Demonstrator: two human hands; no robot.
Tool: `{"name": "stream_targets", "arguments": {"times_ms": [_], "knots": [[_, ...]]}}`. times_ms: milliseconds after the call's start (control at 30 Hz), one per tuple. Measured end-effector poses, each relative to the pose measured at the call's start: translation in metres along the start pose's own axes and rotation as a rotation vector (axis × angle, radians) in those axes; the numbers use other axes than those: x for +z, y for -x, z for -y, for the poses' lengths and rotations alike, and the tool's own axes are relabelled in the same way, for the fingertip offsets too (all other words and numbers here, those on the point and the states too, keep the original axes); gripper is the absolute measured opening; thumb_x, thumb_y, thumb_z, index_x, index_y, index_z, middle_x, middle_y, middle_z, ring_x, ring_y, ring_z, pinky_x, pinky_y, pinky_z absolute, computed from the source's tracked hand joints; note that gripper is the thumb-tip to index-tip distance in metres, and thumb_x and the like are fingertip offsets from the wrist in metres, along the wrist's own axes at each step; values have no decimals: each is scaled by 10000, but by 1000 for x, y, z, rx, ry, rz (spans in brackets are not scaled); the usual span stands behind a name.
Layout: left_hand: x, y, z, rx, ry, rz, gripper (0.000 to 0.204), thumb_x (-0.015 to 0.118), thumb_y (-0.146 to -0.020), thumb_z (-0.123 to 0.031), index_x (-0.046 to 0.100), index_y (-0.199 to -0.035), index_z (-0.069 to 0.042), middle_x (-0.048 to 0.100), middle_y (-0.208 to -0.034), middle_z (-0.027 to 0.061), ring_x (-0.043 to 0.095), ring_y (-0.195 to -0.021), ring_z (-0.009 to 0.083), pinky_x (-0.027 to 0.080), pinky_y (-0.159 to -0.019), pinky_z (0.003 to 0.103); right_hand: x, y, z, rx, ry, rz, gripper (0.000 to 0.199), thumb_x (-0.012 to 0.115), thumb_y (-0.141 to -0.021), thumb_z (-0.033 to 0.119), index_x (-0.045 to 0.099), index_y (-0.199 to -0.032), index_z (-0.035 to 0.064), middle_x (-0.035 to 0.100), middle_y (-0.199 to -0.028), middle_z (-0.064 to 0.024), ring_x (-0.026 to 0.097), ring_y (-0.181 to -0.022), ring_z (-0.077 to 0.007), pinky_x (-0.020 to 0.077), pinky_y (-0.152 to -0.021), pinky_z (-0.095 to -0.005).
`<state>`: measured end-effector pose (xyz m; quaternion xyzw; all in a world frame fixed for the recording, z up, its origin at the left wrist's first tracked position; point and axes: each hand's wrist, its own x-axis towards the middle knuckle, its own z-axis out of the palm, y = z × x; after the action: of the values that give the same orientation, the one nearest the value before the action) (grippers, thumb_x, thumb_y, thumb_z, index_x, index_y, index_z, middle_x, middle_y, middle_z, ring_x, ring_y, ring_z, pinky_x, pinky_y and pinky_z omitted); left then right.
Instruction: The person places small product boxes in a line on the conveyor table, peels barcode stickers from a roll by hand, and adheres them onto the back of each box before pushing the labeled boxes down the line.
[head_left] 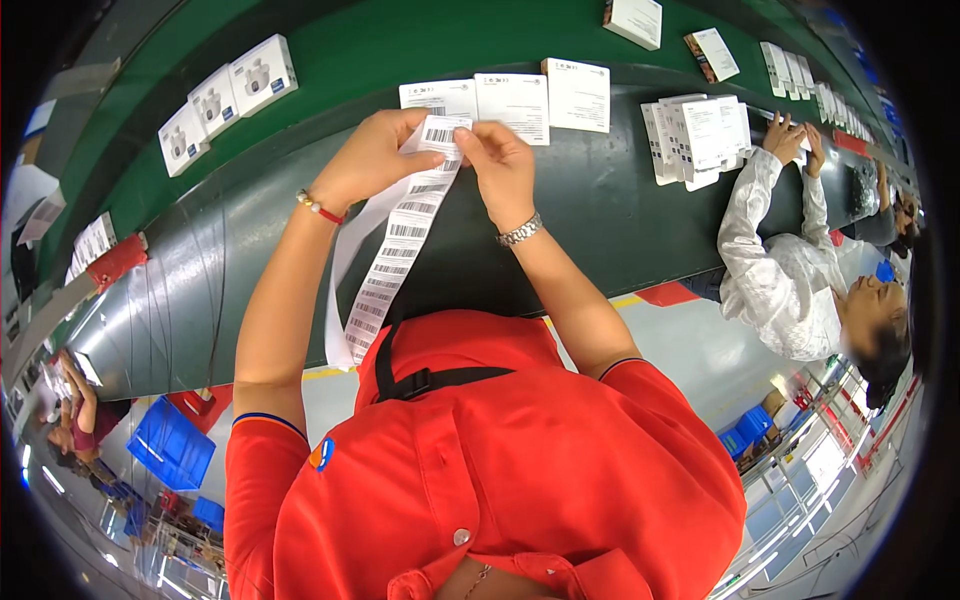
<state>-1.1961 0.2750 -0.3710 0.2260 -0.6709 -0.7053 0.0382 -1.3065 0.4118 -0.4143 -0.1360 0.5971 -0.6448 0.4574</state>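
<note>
My left hand (pixel 368 158) and my right hand (pixel 500 168) both pinch the top of a long white strip of barcode stickers (pixel 400 240). The strip hangs down over the dark conveyor belt (pixel 600 210) toward my red shirt. My right thumb and fingers sit on the uppermost sticker (pixel 440 133). Just beyond my hands, three white boxes (pixel 512 103) lie flat in a row on the belt. My left wrist carries a beaded bracelet and my right wrist a metal watch.
Several white product boxes (pixel 228 98) lie on the green surface at the far left. A stack of white boxes (pixel 700 135) stands to the right, where another person in a white sleeve (pixel 770 260) handles a box. Blue crates (pixel 170 445) sit on the floor below.
</note>
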Motion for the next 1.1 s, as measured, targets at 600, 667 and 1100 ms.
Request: {"name": "stream_targets", "arguments": {"times_ms": [600, 667, 1100], "knots": [[49, -35, 17, 163, -864, -7, 277, 597, -842, -227, 558, -701, 7, 490, -1332, 40, 625, -738, 289, 503, -651, 372, -65, -71, 9, -567, 1141, -405, 191, 697, -774, 237, 659, -750, 51, 577, -791, -77, 537, -785, -263, 408, -679, -406], [51, -36, 19, 129, -921, 28, 231, 604, -831, -219, 628, -786, 6, 456, -1363, 78, 635, -776, 292, 517, -698, 382, -61, -65, 13, -632, 1228, -429, 204, 712, -759, 256, 644, -759, 63, 569, -776, -73, 533, -791, -267, 394, -669, -414], [32, -62, -12, -88, -419, 61, 323, 635, -843, -277, 592, -689, 4, 547, -583, 13, 471, -540, 87, 366, -491, 279, -56, -14, 2, -181, -134, -46, 53, 622, -864, 53, 606, -871, 3, 628, -830, -20, 556, -723, -74, 450, -677, -227]]}}
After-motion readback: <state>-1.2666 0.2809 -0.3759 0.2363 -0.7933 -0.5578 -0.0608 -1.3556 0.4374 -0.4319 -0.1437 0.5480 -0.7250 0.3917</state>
